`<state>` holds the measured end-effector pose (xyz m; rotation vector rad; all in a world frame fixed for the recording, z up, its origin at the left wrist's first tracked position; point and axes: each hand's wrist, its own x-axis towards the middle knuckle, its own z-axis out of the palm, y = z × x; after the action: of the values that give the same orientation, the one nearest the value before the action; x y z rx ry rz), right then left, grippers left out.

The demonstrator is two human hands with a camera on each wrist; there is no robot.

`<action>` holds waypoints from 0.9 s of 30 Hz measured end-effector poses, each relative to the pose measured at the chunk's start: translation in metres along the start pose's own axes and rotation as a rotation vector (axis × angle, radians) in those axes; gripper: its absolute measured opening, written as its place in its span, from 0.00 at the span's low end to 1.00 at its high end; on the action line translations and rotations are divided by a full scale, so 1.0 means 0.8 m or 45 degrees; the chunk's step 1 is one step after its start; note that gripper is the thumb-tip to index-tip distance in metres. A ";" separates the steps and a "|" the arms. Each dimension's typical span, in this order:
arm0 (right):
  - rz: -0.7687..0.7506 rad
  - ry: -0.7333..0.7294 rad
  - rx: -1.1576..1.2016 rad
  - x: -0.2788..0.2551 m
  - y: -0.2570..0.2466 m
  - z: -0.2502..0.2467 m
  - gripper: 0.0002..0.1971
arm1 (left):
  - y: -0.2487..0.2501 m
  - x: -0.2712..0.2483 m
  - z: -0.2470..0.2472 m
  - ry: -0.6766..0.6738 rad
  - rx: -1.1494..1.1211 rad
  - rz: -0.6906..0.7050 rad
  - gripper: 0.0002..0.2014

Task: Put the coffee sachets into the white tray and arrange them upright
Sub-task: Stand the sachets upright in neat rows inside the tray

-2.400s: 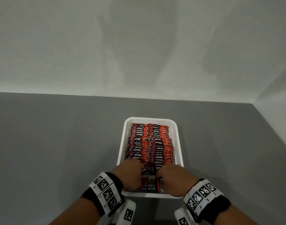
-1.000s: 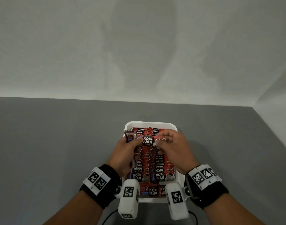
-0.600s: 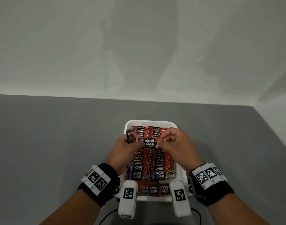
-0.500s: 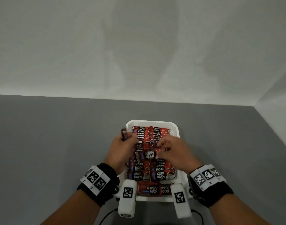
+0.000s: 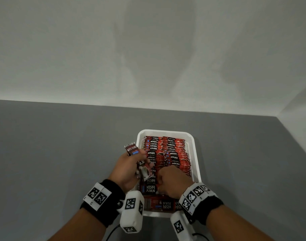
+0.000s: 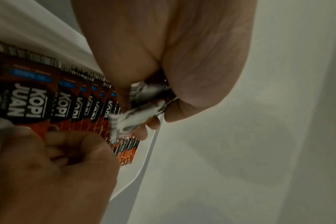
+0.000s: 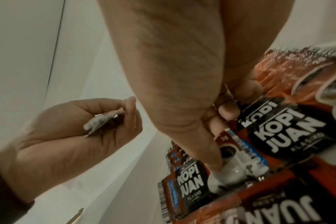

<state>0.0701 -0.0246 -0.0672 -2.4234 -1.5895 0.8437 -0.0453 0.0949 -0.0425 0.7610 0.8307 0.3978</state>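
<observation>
The white tray (image 5: 195,153) sits on the grey table and holds two rows of red coffee sachets (image 5: 173,153) standing upright. One sachet (image 5: 163,204) lies flat at the tray's near end. My left hand (image 5: 141,160) hovers over the tray's left rim and grips a few spare sachets (image 5: 132,149), also seen as spare sachets (image 6: 144,103) and spare sachets (image 7: 104,119). My right hand (image 5: 161,173) is curled down in the near part of the right row. Its thumb and fingers pinch a sachet (image 7: 232,160) among the standing ones; the fingertips are partly hidden.
The grey table (image 5: 61,153) runs wide on the left and beyond the tray to a pale wall (image 5: 148,58). A second wall (image 5: 301,129) closes the right side. White wrist cameras (image 5: 131,211) hang below both wrists by the tray's near edge.
Both hands held one sachet above the tray's far half. The right hand has since brought it down to the near end of the rows, and the left hand has drawn left with its spare sachets.
</observation>
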 end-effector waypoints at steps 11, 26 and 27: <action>0.075 0.284 1.325 -0.033 0.003 -0.047 0.10 | -0.011 -0.005 0.011 -0.125 0.130 0.159 0.14; 0.026 0.447 0.606 -0.033 0.024 -0.062 0.08 | -0.014 -0.008 0.014 -0.083 0.318 0.234 0.06; 0.049 0.369 0.512 -0.033 0.030 -0.063 0.06 | -0.011 -0.006 0.010 -0.052 0.298 0.217 0.09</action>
<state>0.1074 -0.0485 -0.0246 -2.1741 -1.1471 0.6969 -0.0419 0.0826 -0.0433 1.0586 0.7847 0.4397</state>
